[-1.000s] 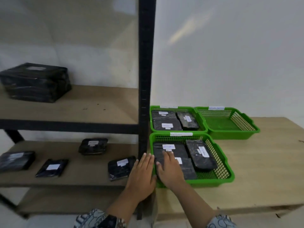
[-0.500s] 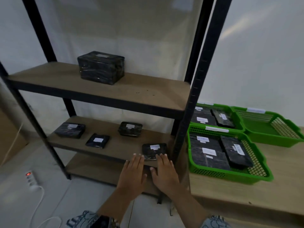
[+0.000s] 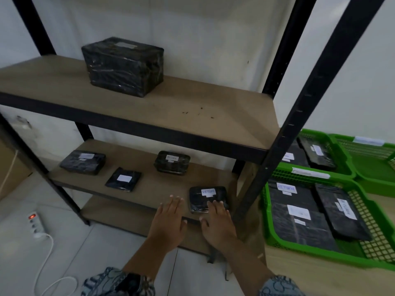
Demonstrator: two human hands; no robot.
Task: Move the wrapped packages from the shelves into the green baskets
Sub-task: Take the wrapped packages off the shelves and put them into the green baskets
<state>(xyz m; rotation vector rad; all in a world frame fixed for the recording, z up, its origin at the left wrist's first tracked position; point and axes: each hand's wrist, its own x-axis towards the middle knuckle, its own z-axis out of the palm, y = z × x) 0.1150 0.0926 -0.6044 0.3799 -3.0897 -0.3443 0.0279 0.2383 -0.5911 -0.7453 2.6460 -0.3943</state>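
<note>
A black metal shelf rack (image 3: 320, 86) with brown board shelves stands against a plain white wall (image 3: 203, 28), in dim, even light. Under and in front of it is a floor (image 3: 102, 242) of pale grey tiles, where a corded white power strip (image 3: 35, 223) with a glowing red switch lies at the left. Just to the right of the rack stands a light wooden surface (image 3: 320, 283).
</note>
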